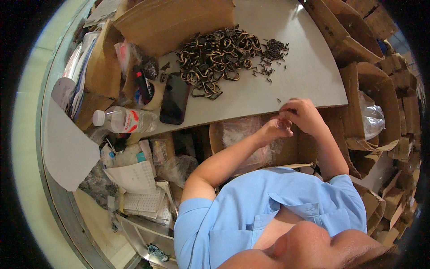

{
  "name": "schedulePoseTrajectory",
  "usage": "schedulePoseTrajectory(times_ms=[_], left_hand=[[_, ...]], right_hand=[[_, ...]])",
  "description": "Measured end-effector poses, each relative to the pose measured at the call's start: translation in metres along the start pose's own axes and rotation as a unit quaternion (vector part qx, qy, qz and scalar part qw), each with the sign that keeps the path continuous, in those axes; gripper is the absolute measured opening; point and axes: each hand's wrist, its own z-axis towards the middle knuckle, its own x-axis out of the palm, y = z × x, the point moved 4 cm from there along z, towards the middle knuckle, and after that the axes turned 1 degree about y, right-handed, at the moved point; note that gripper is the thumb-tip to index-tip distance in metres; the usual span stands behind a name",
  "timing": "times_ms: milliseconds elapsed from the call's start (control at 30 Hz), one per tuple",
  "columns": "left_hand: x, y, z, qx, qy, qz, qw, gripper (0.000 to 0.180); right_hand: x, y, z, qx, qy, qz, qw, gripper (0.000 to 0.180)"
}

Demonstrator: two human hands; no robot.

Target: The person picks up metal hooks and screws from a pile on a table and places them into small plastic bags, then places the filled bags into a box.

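My left hand point(277, 128) and my right hand point(304, 115) meet just off the table's near edge, fingertips close together. Both have their fingers pinched; whatever lies between them is too small or hidden to make out. Beyond them on the pale table point(309, 67) is a heap of bronze-coloured metal buckles or clasps point(219, 54), many with rounded loops. Right beside that heap lies a pile of small dark screws or pins point(274, 50), with several strays scattered toward me. A single small dark piece point(278, 100) rests near my right fingers.
Left of the heap lie a dark phone point(174, 99), a clear water bottle point(130, 120) on its side and a marker point(144, 87) by a tape roll point(155, 96). Below my hands sits a carton with plastic film point(246, 139). Open cardboard boxes point(354, 105) stand to the right.
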Motion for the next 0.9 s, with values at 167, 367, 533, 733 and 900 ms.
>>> schedulePoseTrajectory(times_ms=[167,367,533,733,900], left_hand=[[0.0,0.008,0.002,-0.031,-0.025,0.048,0.998,0.034],[0.002,-0.003,-0.001,-0.011,0.025,0.038,0.999,0.035],[-0.001,0.006,0.0,0.04,-0.001,0.052,0.998,0.034],[0.01,-0.017,-0.015,0.041,-0.011,0.16,0.986,0.037],[0.009,-0.007,-0.009,0.059,0.004,0.17,0.984,0.036]], right_hand=[[0.015,0.027,0.07,-0.087,-0.055,-0.045,0.994,0.015],[0.047,0.052,0.129,-0.141,-0.15,-0.15,0.967,0.016],[0.055,0.049,0.102,-0.171,-0.087,-0.211,0.958,0.013],[0.028,0.036,0.079,-0.107,-0.046,0.06,0.991,0.008],[0.035,0.006,0.087,0.033,-0.003,0.247,0.968,0.018]])
